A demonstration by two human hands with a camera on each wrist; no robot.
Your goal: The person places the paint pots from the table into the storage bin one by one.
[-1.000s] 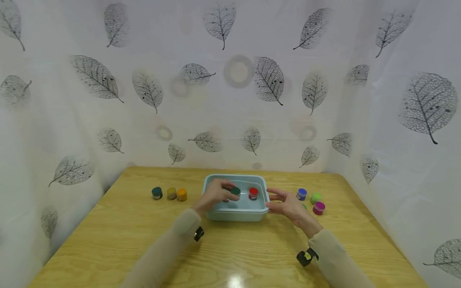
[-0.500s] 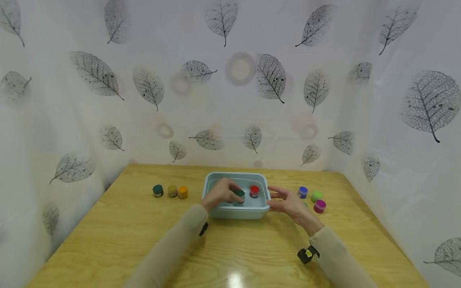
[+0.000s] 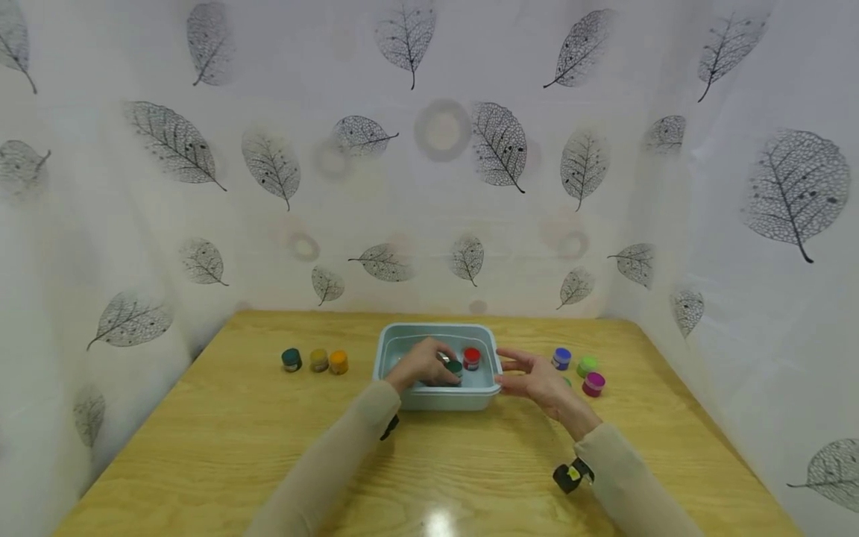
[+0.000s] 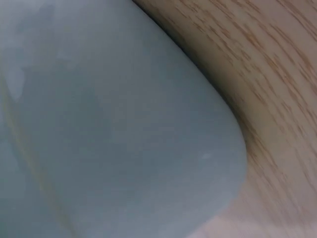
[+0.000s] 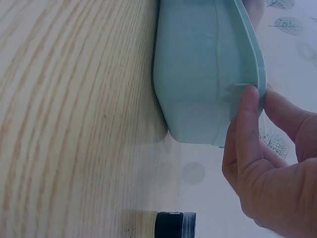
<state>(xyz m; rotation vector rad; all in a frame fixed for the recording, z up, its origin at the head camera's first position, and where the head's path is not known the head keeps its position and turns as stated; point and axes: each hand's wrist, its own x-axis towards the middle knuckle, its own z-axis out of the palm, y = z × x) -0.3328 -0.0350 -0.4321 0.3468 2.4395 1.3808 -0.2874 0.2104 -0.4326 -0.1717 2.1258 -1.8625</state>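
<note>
A leaf-print curtain (image 3: 369,194) hangs beyond both hands, and the wood-grain worktop (image 3: 221,455) spreads beneath them. Between them sits a light blue plastic tub (image 3: 443,403); the right hand (image 3: 543,386) pinches its rim at the near end, thumb and fingers on either side. The left hand (image 3: 423,362) reaches inside the tub, thumb and fingers narrowed around a dark green lidded jar (image 3: 454,368). Just past its fingertips stands a red jar (image 3: 472,358). Well left of the left hand are teal (image 3: 291,359), mustard (image 3: 318,361) and orange jars (image 3: 338,362). Right of the right hand stand blue (image 3: 561,359), lime (image 3: 587,366) and magenta jars (image 3: 593,384); the hand partly hides a green jar (image 3: 567,382).
</note>
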